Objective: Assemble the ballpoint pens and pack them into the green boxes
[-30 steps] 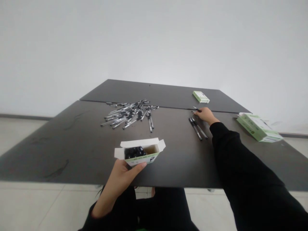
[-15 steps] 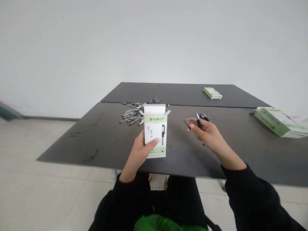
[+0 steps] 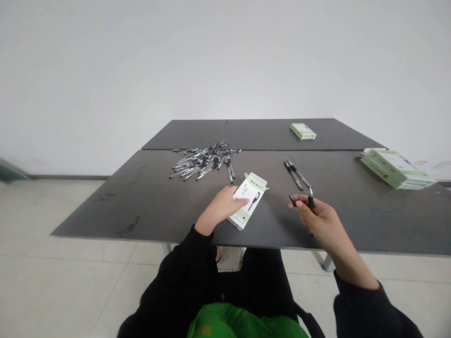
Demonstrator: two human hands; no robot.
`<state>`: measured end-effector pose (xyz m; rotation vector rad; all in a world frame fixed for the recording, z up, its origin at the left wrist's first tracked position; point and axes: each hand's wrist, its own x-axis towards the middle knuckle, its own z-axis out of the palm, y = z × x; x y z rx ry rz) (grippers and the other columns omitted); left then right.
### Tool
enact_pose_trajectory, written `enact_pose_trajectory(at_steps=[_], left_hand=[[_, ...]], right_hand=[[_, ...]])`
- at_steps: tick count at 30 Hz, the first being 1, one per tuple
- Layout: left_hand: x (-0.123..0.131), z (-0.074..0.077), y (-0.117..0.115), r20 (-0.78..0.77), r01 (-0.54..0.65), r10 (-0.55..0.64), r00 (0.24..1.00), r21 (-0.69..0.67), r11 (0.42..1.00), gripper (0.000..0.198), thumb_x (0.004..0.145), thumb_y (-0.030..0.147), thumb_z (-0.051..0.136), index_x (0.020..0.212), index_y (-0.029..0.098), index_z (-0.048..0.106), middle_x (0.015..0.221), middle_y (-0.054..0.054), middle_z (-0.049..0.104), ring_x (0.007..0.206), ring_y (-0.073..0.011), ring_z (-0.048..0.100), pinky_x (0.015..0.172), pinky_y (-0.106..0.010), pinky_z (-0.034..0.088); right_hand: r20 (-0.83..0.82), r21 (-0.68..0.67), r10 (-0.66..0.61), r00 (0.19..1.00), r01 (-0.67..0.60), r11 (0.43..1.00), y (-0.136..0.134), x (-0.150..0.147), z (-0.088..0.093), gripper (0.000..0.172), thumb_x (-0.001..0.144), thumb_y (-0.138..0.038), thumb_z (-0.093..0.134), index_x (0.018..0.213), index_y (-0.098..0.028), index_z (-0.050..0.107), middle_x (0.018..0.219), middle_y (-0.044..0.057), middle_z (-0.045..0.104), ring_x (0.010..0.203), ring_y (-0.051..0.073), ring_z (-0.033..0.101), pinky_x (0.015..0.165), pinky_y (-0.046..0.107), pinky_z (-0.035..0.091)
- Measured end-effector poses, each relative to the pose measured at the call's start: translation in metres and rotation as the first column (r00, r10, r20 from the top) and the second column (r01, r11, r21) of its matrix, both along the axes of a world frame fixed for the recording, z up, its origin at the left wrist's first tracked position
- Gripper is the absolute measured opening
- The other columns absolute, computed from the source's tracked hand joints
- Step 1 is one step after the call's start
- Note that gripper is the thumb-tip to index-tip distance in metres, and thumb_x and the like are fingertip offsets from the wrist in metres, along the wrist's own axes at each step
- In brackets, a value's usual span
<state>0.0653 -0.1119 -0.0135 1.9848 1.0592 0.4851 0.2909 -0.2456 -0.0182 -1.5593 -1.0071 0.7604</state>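
Observation:
My left hand (image 3: 222,208) is closed around a green and white pen box (image 3: 249,197), which tilts toward the right with its flaps open at the far end. In my right hand (image 3: 322,218) is a dark pen (image 3: 310,199), its pale tip pointing up between the fingers. A short dark piece (image 3: 292,201) sticks out from the thumb and fingertip; I cannot make out what it is. Two capped pens (image 3: 296,174) lie side by side just beyond my right hand. A heap of clear-and-black pens (image 3: 200,162) spreads out beyond my left hand.
A large green and white carton (image 3: 396,169) lies with open flaps on the right of the dark table (image 3: 116,206). One more small pen box (image 3: 303,131) rests on the far table (image 3: 253,134). A pale wall (image 3: 225,61) stands behind.
The pen box has gone from upright to tilted, lower and to the right, with my left hand. My right hand has moved right and nearer, uncovering the two pens on the table.

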Motion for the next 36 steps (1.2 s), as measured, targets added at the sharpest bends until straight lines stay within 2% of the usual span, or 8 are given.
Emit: enact_pose_trajectory(at_steps=[4, 8, 12, 14, 20, 26, 31, 36], left_hand=[[0.001, -0.004, -0.003, -0.104, -0.064, 0.09, 0.99, 0.235, 0.97, 0.043, 0.082, 0.036, 0.066, 0.116, 0.011, 0.07, 0.112, -0.018, 0.065, 0.109, -0.0341, 0.06, 0.098, -0.048, 0.046], [0.001, 0.0, -0.026, 0.106, -0.203, 0.176, 0.979, 0.372, 0.906, 0.038, 0.087, 0.029, 0.061, 0.122, 0.014, 0.066, 0.118, -0.015, 0.062, 0.112, -0.0287, 0.056, 0.102, -0.044, 0.043], [0.008, 0.012, -0.061, 0.422, -0.095, 0.056, 0.905, 0.071, 0.993, 0.032, 0.092, 0.034, 0.059, 0.119, 0.019, 0.067, 0.103, -0.007, 0.069, 0.08, -0.0159, 0.061, 0.075, -0.028, 0.05], [0.011, 0.015, -0.074, 0.524, -0.064, 0.047, 0.85, 0.013, 0.998, 0.026, 0.09, 0.033, 0.062, 0.11, 0.019, 0.071, 0.105, -0.006, 0.071, 0.084, -0.0158, 0.063, 0.074, -0.027, 0.05], [-0.008, 0.009, -0.068, 0.64, -0.07, 0.17, 0.749, -0.18, 0.981, 0.023, 0.094, 0.035, 0.059, 0.098, 0.017, 0.072, 0.092, -0.004, 0.072, 0.079, -0.0133, 0.065, 0.07, -0.024, 0.049], [-0.047, 0.014, -0.051, 0.756, 0.192, 0.079, 0.65, -0.263, 0.945, 0.033, 0.089, 0.036, 0.067, 0.114, 0.021, 0.052, 0.07, 0.004, 0.069, 0.045, -0.0086, 0.056, 0.049, -0.021, 0.043], [-0.06, 0.014, -0.048, 0.734, 0.085, 0.099, 0.672, -0.209, 0.974, 0.027, 0.092, 0.042, 0.063, 0.085, 0.016, 0.057, 0.059, 0.004, 0.058, 0.047, -0.0058, 0.048, 0.05, -0.02, 0.037], [-0.059, 0.016, -0.054, 0.723, 0.064, 0.16, 0.672, -0.272, 0.96, 0.033, 0.092, 0.046, 0.06, 0.081, 0.015, 0.061, 0.053, 0.007, 0.04, 0.045, -0.0049, 0.034, 0.048, -0.021, 0.028]], right_hand=[[0.014, -0.017, -0.03, 0.999, 0.03, 0.999, -0.002, -0.005, -0.001, 0.047, 0.078, -0.053, 0.067, 0.103, -0.013, 0.067, 0.06, -0.003, 0.052, 0.045, 0.008, 0.033, 0.043, 0.023, 0.024], [-0.017, 0.004, -0.007, 1.0, 0.007, 1.0, -0.003, -0.023, 0.003, 0.044, 0.078, -0.05, 0.068, 0.102, -0.012, 0.069, 0.052, -0.007, 0.037, 0.047, 0.009, 0.03, 0.045, 0.023, 0.02], [-0.154, 0.045, 0.075, 0.985, -0.069, 0.997, -0.001, -0.059, 0.012, 0.043, 0.08, -0.048, 0.068, 0.103, -0.012, 0.069, 0.052, -0.008, 0.035, 0.047, 0.008, 0.028, 0.046, 0.023, 0.017], [-0.186, 0.062, 0.127, 0.974, -0.117, 0.991, 0.001, -0.078, 0.017, 0.041, 0.081, -0.048, 0.068, 0.102, -0.012, 0.069, 0.053, -0.008, 0.036, 0.048, 0.008, 0.027, 0.046, 0.024, 0.017], [-0.156, 0.035, 0.326, 0.932, -0.325, 0.945, -0.001, -0.099, 0.037, 0.039, 0.089, -0.042, 0.058, 0.115, -0.014, 0.06, 0.059, -0.007, 0.041, 0.053, 0.011, 0.036, 0.05, 0.024, 0.03], [0.03, -0.057, 0.514, 0.858, -0.512, 0.857, -0.02, -0.087, 0.055, 0.024, 0.099, -0.034, 0.044, 0.11, -0.018, 0.058, 0.083, 0.001, 0.056, 0.063, 0.012, 0.049, 0.058, 0.025, 0.043], [0.265, -0.211, 0.619, 0.739, -0.582, 0.785, -0.024, -0.094, 0.066, 0.029, 0.102, -0.036, 0.04, 0.116, -0.02, 0.06, 0.071, 0.001, 0.059, 0.065, 0.016, 0.057, 0.061, 0.028, 0.047], [0.416, -0.233, 0.603, 0.681, -0.561, 0.794, -0.022, -0.101, 0.07, 0.03, 0.101, -0.03, 0.042, 0.12, -0.022, 0.063, 0.112, 0.01, 0.071, 0.098, 0.023, 0.066, 0.086, 0.036, 0.051]])
